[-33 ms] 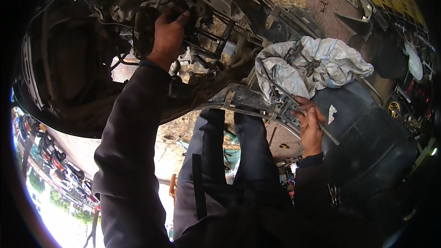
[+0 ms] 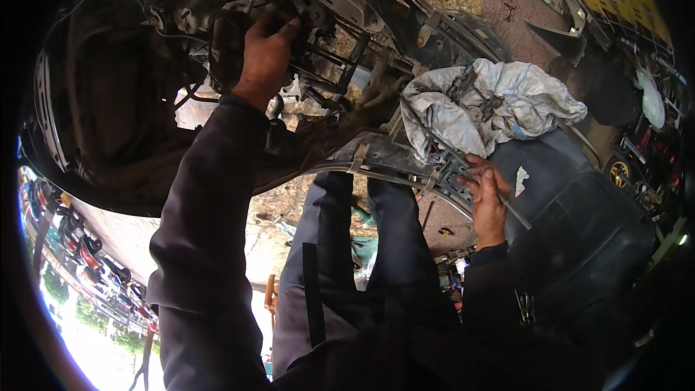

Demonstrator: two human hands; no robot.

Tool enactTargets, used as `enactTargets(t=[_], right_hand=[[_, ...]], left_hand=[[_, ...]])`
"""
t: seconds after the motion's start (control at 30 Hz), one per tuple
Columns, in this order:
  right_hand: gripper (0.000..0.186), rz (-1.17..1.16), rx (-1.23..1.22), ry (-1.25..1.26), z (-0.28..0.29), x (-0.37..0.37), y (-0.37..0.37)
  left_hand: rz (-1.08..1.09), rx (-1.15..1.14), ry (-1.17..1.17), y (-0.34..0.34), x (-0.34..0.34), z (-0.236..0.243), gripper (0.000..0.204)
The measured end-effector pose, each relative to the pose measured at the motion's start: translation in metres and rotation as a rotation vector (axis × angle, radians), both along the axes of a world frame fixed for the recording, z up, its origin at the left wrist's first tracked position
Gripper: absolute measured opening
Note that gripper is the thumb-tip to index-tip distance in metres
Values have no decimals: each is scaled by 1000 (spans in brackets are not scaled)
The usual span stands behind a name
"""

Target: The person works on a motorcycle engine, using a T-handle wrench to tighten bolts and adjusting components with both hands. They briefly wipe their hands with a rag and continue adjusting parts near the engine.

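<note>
My left hand (image 2: 269, 51) reaches into the dark underside of a vehicle body (image 2: 108, 101), fingers curled among hoses, brackets and metal tubes (image 2: 340, 65); what they grip is hidden. My right hand (image 2: 489, 195) holds a thin metal rod (image 2: 517, 213), slanting from a crumpled, dirty pale sheet (image 2: 543, 101) down to the right. That hand is beside a black metal frame rail (image 2: 391, 156) with a bracket. A dark greasy part (image 2: 492, 107) lies on the sheet.
A black seat-like panel (image 2: 579, 217) is at right. Loose trim (image 2: 568, 36), a yellow board (image 2: 630, 7) and assorted tools (image 2: 637, 145) crowd the upper right. My legs stand on speckled, stained floor (image 2: 289, 199). Parked two-wheelers (image 2: 87, 246) show at lower left.
My right hand and the rod have shifted very slightly left. My left hand looks unmoved.
</note>
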State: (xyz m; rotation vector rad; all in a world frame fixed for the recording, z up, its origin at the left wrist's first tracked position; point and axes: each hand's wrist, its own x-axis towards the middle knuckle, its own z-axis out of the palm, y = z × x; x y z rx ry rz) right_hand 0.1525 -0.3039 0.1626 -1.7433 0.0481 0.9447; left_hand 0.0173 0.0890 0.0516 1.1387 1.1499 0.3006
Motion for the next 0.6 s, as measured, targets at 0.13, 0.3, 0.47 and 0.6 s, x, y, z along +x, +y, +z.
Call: enactTargets(t=[0.13, 0.3, 0.47, 0.6], right_hand=[[27, 136, -243, 110, 12, 1, -5], [23, 191, 47, 404, 21, 0, -11], [26, -117, 16, 754, 23, -1, -12], [44, 27, -157, 620, 40, -12, -14]], left_hand=[[-2, 134, 15, -5, -2, 1, 22], [94, 159, 113, -15, -3, -3, 23], [88, 225, 140, -20, -6, -8, 15], [-80, 415, 297, -21, -13, -8, 23]])
